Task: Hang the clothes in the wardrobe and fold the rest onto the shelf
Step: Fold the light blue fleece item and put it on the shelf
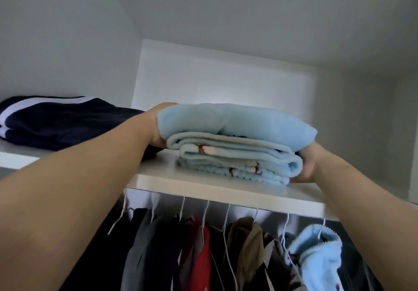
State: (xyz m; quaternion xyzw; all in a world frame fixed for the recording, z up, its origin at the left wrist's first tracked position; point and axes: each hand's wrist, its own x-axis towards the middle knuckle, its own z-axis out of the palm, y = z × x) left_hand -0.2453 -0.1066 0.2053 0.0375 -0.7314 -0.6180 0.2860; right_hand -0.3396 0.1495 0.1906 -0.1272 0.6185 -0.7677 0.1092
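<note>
A folded light-blue fleece garment (235, 141) rests on the white wardrobe shelf (203, 185), near its front edge. My left hand (156, 125) clasps the garment's left side, fingers hidden behind the fabric. My right hand (308, 166) grips its right lower side, partly tucked under the folds. Both arms reach up from below.
A folded dark navy garment with white stripes (56, 121) lies on the shelf to the left. Below the shelf, several clothes hang on white wire hangers (204, 218), among them a red one (203, 261), a brown one (246, 245) and a light-blue one (319, 259).
</note>
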